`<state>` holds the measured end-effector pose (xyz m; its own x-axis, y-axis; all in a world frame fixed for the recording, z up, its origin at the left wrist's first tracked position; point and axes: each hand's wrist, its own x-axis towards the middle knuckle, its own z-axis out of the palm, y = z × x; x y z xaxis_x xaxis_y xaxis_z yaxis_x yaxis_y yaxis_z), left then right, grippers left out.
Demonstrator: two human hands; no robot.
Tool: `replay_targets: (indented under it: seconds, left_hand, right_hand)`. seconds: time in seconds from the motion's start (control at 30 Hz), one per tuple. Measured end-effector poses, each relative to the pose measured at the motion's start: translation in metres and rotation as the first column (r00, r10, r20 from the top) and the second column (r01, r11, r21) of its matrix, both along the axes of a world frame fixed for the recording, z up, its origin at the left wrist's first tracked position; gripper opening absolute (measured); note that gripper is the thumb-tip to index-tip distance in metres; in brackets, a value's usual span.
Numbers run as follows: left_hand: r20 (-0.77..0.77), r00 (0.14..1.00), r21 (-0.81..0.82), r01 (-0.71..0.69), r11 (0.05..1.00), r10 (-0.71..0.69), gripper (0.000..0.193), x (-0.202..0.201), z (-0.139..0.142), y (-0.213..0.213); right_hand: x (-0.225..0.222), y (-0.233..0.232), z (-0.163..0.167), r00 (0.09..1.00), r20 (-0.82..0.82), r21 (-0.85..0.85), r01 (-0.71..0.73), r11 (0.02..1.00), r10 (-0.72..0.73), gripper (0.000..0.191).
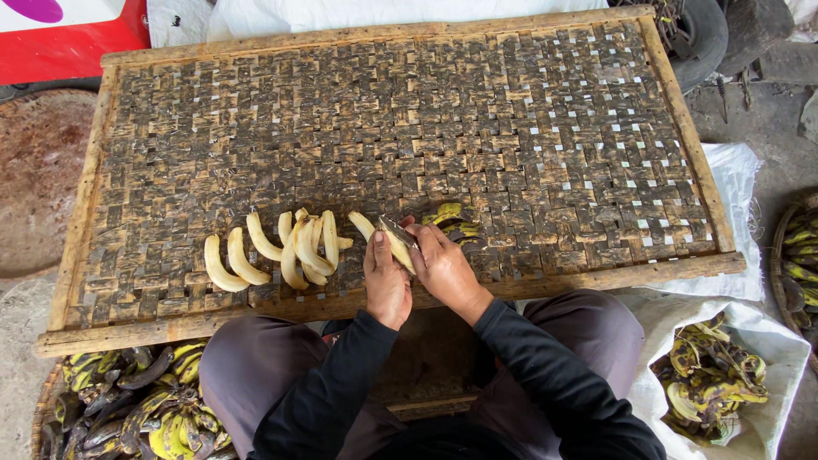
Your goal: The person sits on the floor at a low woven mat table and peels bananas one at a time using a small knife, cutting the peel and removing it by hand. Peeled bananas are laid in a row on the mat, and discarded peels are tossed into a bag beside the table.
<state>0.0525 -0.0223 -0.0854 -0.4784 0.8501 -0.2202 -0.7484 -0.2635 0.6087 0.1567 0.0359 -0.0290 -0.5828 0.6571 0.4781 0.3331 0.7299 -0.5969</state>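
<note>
Now: I sit at a woven tray (119, 281) laid across my knees, both hands at its near edge.
Left hand (388, 281): it is closed round the lower part of a banana (394, 241), thumb up along the fruit.
Right hand (443, 268): its fingers curl over the same banana from the other side; whether they pinch a strip of peel or a small blade, I cannot tell.
Banana: it is held between both hands just above the tray's near rail, pale flesh showing at the tip, which points away from me.
Peeled row (281, 249): pale bananas lie side by side on the weave to the left of my hands, some overlapping.
Peels (452, 220): a small heap of yellow-black skins sits on the tray just beyond my right hand.
Basket (128, 400): unpeeled, blackened bananas sit by my left knee.
Sack (711, 375): a white bag by my right knee holds discarded skins.
Risk, fruit: soft flesh could snap or bruise, I judge, if my left hand squeezes too hard.
Risk, slip: the banana could drop onto my lap, since I hold it right at the tray's edge.
Risk, row: the overlapping bananas could roll and stick together if nudged.
Hidden: my fingers cover most of the banana, so how much skin remains is unclear.
Cut off: the basket, the sack and another basket (801, 255) at far right run out of view.
</note>
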Motion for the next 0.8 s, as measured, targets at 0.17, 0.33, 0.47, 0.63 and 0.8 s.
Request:
replay_targets:
  seconds: [0.17,0.33,0.47,0.63,0.8]
  left_hand:
    - [0.014,1.000,-0.038,0.002,0.999,-0.002,0.037,-0.006,-0.007,0.003]
    - [-0.071,0.982,-0.144,0.162,0.976,-0.174,0.042,-0.007,0.014,0.003]
    - [-0.397,0.870,-0.160,0.247,0.956,-0.292,0.048,-0.003,0.033,0.001]
    - [-0.048,0.950,-0.091,0.302,0.949,-0.307,0.045,-0.015,0.035,0.005]
    - [0.193,0.938,0.150,0.260,0.954,-0.286,0.031,-0.026,0.030,0.005]
  right_hand:
    - [-0.005,0.005,-0.008,0.963,-0.235,-0.276,0.063,0.959,-0.130,0.014]
    - [-0.001,0.008,-0.008,0.943,-0.211,-0.443,0.141,0.885,-0.256,0.015]
    - [0.003,0.010,-0.013,0.942,-0.216,-0.471,0.128,0.873,-0.255,0.015]
    - [0.008,0.022,-0.027,0.749,-0.547,-0.709,-0.177,0.683,-0.374,0.015]
    - [0.025,0.037,-0.026,0.575,-0.635,-0.749,-0.292,0.595,-0.517,0.017]
